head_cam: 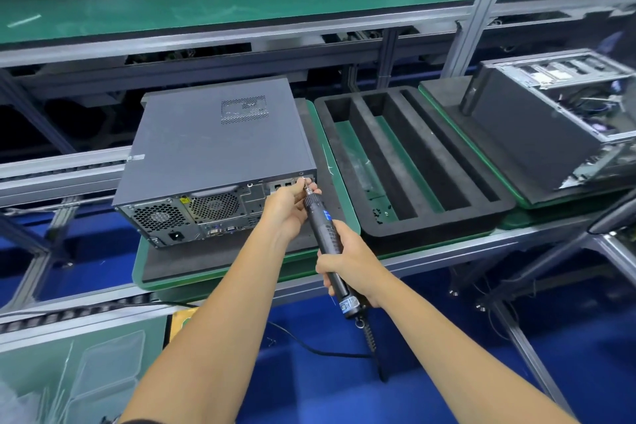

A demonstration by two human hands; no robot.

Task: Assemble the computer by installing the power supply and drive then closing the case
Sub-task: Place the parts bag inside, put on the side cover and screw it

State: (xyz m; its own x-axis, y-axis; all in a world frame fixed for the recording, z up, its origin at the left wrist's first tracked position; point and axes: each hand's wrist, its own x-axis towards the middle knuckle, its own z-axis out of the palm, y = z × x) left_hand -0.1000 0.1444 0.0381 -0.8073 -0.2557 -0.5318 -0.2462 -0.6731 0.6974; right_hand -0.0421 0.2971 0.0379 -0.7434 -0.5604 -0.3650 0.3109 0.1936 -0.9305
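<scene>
Head view: a closed desktop computer case (213,148) lies on its side on a green-edged pallet (172,280), rear panel nearest. Right hand (351,263) grips an electric screwdriver (327,241), its tip at the panel's upper right corner. Left hand (289,206) pinches the screwdriver near that tip. Just right sits a black foam tray (413,162); farther right, an open computer chassis (564,113).

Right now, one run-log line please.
case: closed | right hand: grips screwdriver | left hand: fingers steady its tip | tip: at case's rear upper-right corner
</scene>
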